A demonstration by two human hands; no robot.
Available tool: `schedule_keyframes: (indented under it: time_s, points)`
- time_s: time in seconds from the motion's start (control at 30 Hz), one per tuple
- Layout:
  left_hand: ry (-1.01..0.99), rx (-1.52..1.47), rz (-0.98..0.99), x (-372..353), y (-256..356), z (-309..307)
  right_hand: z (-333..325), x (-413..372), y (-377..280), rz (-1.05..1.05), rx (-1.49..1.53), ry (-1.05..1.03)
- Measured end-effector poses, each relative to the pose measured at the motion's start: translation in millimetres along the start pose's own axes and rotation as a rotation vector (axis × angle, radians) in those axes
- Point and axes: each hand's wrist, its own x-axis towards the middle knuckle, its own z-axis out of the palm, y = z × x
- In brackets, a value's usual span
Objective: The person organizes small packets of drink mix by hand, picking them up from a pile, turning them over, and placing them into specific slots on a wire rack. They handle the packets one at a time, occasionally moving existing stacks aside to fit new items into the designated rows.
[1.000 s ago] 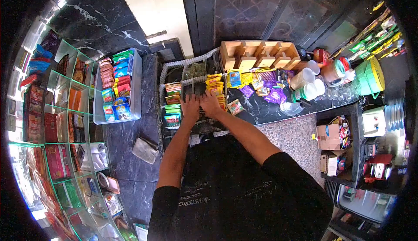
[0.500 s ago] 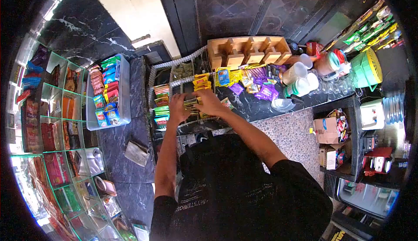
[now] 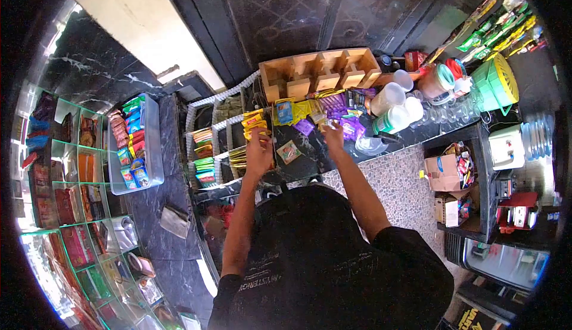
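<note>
My left hand (image 3: 259, 154) is over the right side of a white woven divided basket (image 3: 238, 89). Its bent fingers are closed at a row of yellow sachets (image 3: 253, 120) standing there. Green sachets (image 3: 205, 166) and orange ones (image 3: 203, 136) fill the compartments on the left. Farther right, my right hand (image 3: 335, 139) reaches into a loose pile of sachets on the dark counter, its fingertips closed on a small pale brown sachet. Beside it lie purple sachets (image 3: 353, 128) and yellow packs (image 3: 302, 108). A single flat sachet (image 3: 289, 152) lies between my hands.
Behind the pile stands a wooden divided rack (image 3: 322, 71). Plastic jars (image 3: 390, 97), glasses and a green bucket (image 3: 493, 86) line the right side. At left, a clear plastic bin (image 3: 156, 151) of sachets sits near glass shelves. A cardboard box (image 3: 444, 172) is on a lower shelf.
My right hand has left the basket and moved right to the loose sachets. The flat sachet is now uncovered. My left hand stays at the basket, now at the yellow row; the view has shifted.
</note>
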Motion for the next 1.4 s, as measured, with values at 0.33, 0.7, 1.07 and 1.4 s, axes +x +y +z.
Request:
schedule_keyframes:
  time_s: [0.33, 0.7, 1.07, 1.4]
  points:
    - [-0.054, 0.053, -0.075, -1.1, 20.9, 40.7, -35.5, 103.1, -20.1, -0.118, -0.067, 0.411]
    - [-0.07, 0.087, -0.087, -8.5, 15.1, 71.0, 14.0, 101.3, -73.1, 0.394, -0.167, 0.542]
    - [-0.068, 0.151, -0.078, -9.2, 13.1, 94.2, 16.2, 225.9, 44.6, 0.287, 0.398, 0.212]
    - [-0.263, 0.257, -0.106, -9.2, -19.1, 128.0, 13.6, 23.5, -11.0, -0.291, -0.539, -0.159]
